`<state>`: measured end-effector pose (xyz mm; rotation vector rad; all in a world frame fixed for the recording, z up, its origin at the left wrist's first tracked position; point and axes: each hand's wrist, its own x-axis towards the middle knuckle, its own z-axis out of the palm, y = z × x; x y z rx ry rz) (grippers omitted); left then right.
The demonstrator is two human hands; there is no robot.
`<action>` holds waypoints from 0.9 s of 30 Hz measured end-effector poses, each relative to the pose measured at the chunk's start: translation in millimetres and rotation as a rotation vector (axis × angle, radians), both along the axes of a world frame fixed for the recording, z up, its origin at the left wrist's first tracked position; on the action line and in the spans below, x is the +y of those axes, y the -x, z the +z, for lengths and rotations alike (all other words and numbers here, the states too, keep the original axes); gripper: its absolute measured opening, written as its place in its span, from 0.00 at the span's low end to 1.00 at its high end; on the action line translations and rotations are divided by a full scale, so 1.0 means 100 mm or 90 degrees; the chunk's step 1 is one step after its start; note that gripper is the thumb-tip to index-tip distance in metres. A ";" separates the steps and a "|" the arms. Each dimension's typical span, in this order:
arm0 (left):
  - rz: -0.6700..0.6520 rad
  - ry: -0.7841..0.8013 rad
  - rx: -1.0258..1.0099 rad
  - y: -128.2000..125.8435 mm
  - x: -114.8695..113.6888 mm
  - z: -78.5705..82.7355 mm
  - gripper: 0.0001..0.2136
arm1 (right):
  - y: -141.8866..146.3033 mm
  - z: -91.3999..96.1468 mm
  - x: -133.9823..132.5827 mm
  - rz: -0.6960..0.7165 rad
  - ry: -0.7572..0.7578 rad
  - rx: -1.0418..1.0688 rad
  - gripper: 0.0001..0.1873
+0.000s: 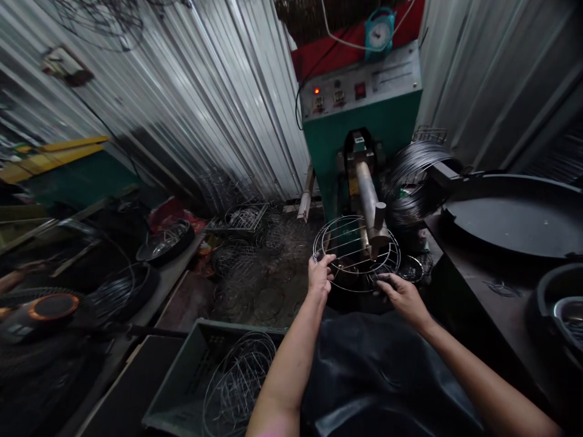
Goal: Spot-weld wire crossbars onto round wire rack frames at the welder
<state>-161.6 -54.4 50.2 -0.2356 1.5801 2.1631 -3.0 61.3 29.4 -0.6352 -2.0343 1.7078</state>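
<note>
A round wire rack [339, 233] with concentric rings and crossbars is held flat under the metal arm [368, 197] of a green welding machine [364, 130]. My left hand [320, 274] grips the rack's near left rim, fingers curled over the wire. My right hand [399, 292] pinches the near right rim. The arm's electrode tip [379, 233] sits over the rack's right side.
A grey crate [191, 376] of wire rings stands at lower left. More wire racks litter the floor [255, 267]. A coil of dark wire [410, 182] and a large round black pan [514, 212] lie right. A fan [50, 306] is at far left. Corrugated metal walls surround.
</note>
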 end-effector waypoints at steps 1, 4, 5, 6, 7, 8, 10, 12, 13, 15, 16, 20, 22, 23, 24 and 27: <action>0.000 0.006 -0.003 0.01 0.00 0.00 0.25 | 0.00 0.01 0.01 -0.002 0.006 -0.002 0.20; -0.005 0.014 -0.013 0.03 0.01 -0.02 0.24 | 0.02 0.02 0.03 -0.003 0.024 0.001 0.21; -0.005 0.016 -0.016 0.04 0.02 -0.02 0.24 | 0.03 0.02 0.03 -0.003 0.031 0.004 0.21; -0.004 0.019 -0.019 0.05 0.02 -0.02 0.24 | 0.03 0.01 0.03 -0.002 0.037 0.007 0.21; -0.002 0.022 -0.021 0.05 0.03 -0.03 0.24 | 0.04 0.00 0.03 -0.004 0.043 0.010 0.21; 0.000 0.025 -0.022 0.05 0.03 -0.03 0.24 | 0.04 0.00 0.03 -0.006 0.048 0.014 0.21; 0.002 0.029 -0.020 0.06 0.04 -0.03 0.23 | 0.05 -0.01 0.03 -0.009 0.053 0.019 0.21; -0.001 0.033 -0.009 0.06 0.06 -0.03 0.22 | 0.05 -0.01 0.04 -0.011 0.051 0.020 0.19; -0.003 0.036 -0.003 0.06 0.07 -0.03 0.21 | 0.05 0.00 0.04 -0.013 0.048 0.020 0.18; -0.006 0.039 0.004 0.06 0.08 -0.03 0.21 | 0.05 0.01 0.06 -0.016 0.044 0.022 0.17; -0.007 0.037 0.004 0.06 0.09 -0.03 0.21 | 0.06 0.02 0.07 -0.017 0.043 0.025 0.17; -0.008 0.024 0.004 0.06 0.12 -0.02 0.20 | 0.08 0.05 0.10 -0.022 0.029 0.034 0.15; -0.008 0.021 0.003 0.07 0.14 -0.02 0.20 | 0.09 0.06 0.11 -0.027 0.020 0.031 0.15; -0.006 0.020 0.000 0.08 0.14 -0.02 0.20 | 0.10 0.06 0.12 -0.029 0.016 0.030 0.15; -0.003 0.021 -0.003 0.09 0.15 -0.02 0.20 | 0.11 0.06 0.13 -0.031 0.013 0.030 0.15; 0.009 0.029 -0.018 0.11 0.16 -0.02 0.21 | 0.13 0.06 0.15 -0.036 0.000 0.029 0.15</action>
